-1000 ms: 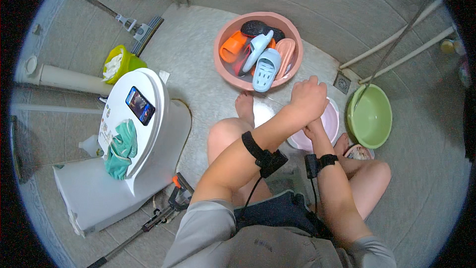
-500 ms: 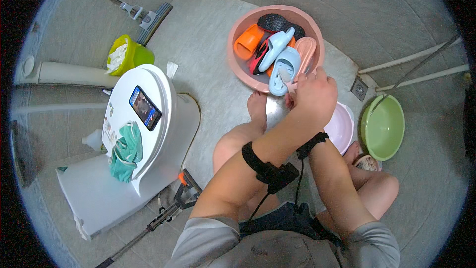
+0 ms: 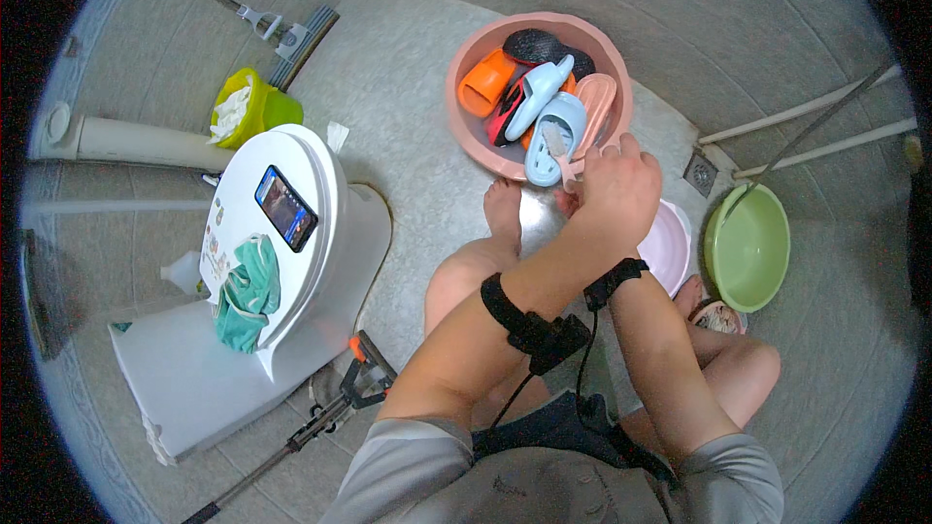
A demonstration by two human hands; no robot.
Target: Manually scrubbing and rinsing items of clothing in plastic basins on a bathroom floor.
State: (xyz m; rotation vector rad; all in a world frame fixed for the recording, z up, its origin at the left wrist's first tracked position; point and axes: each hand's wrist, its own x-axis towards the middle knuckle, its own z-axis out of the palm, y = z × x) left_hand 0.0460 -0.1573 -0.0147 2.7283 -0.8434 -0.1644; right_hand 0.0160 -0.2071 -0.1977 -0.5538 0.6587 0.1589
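Note:
My left hand point(image 3: 621, 184), fingers curled, is closed at the near right rim of the pink basin point(image 3: 469, 141). A small brush point(image 3: 568, 171) with a pale pink handle runs from its fingers onto a light blue slipper point(image 3: 546, 163). That slipper lies across the basin's near rim. Mostly hidden under the left wrist, my right hand point(image 3: 566, 202) shows only a few fingertips close to the slipper's near end; its grip is hidden. Inside the basin are another light blue slipper point(image 3: 536, 102), an orange slipper point(image 3: 485, 84), a pink slipper point(image 3: 596, 102) and a black-soled shoe point(image 3: 539, 43).
A lilac basin point(image 3: 668, 247) and a green basin point(image 3: 748, 247) stand at the right near a floor drain point(image 3: 699, 174). At left, a white toilet point(image 3: 325, 223) carries a phone point(image 3: 286, 209) and green cloth point(image 3: 248, 296). A mop point(image 3: 291, 44), yellow-green bin point(image 3: 267, 112) and second mop point(image 3: 330, 417) are nearby.
The brush has shifted slightly on the blue slipper, and my left hand has moved a little with it. The other things stay where they were.

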